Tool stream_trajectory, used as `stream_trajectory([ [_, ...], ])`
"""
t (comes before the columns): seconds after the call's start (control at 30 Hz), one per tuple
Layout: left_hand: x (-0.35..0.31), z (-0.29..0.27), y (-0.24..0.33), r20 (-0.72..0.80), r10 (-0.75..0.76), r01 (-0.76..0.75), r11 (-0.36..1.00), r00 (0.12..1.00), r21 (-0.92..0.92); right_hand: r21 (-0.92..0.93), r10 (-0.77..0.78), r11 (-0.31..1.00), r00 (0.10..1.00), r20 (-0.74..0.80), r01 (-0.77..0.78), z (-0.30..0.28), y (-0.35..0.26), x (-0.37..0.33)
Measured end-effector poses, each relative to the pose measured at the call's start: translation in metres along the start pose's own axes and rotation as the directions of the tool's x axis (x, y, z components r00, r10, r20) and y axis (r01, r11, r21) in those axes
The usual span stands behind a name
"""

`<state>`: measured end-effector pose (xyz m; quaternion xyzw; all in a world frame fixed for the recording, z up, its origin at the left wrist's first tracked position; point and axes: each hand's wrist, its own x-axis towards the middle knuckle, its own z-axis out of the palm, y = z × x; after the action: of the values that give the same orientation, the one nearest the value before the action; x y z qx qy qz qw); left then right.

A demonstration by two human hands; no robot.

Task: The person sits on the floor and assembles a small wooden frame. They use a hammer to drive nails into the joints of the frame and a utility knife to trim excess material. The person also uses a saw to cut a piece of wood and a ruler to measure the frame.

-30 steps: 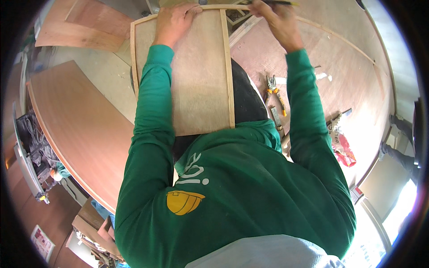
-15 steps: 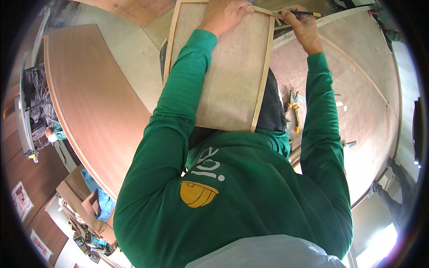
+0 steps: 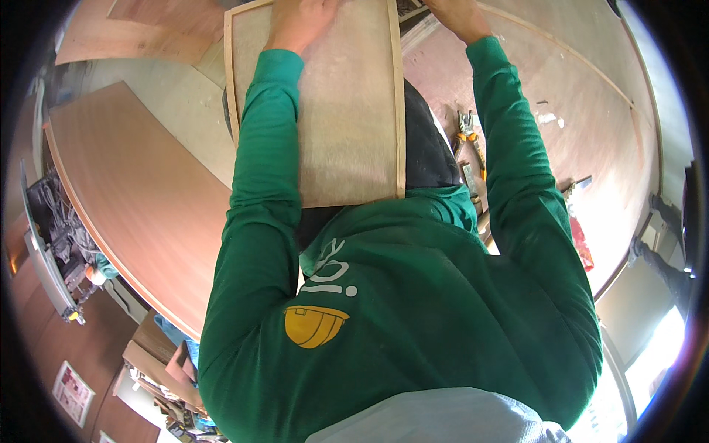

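Note:
A shallow wooden tray-like panel point(image 3: 351, 125) with thin raised edge strips lies across my lap. Over its far left part is my left hand point(image 3: 306, 22), seemingly resting on the board; its fingertips run out of the picture at the top. Just beyond the panel's far right corner is my right hand point(image 3: 456, 15). The upper edge cuts off its fingers, so whatever they hold is hidden. Pliers point(image 3: 467, 133) with orange-and-black handles lie to the right of my lap, near my right forearm.
A large curved wooden board point(image 3: 140, 170) spans the left side. On the right is a broad pale board surface point(image 3: 569, 66) with a red item point(image 3: 581, 240). Cardboard point(image 3: 151, 354) stands lower left. A person's dark-trousered legs point(image 3: 665, 258) show at far right.
The view has shifted, and the panel and both hands sit higher and further left. The slim dark tool with a yellow end, earlier seen in my right hand, is out of sight.

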<state>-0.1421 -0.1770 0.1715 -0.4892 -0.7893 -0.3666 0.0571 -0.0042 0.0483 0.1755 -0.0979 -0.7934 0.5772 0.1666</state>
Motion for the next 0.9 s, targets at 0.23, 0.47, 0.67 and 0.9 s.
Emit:
stream_trajectory([
  [0.23,-0.004,0.0,0.003,0.025,-0.074,0.074,0.997,0.997,0.005,-0.128,-0.019,0.992,1.0,-0.009,0.018,0.0,-0.01,-0.004],
  [0.47,0.002,0.007,0.005,0.036,-0.02,0.023,0.998,0.999,-0.067,-0.194,-0.19,0.965,0.981,-0.037,0.179,-0.004,0.013,-0.003],
  [0.67,0.001,-0.001,0.019,0.025,-0.078,0.079,0.996,0.997,-0.05,-0.212,-0.163,0.966,0.985,-0.057,0.148,0.001,0.009,-0.001],
  [0.9,0.002,0.001,0.02,0.029,-0.055,0.055,0.998,0.998,-0.005,-0.188,-0.21,0.963,0.975,-0.08,0.192,0.001,0.02,0.001],
])
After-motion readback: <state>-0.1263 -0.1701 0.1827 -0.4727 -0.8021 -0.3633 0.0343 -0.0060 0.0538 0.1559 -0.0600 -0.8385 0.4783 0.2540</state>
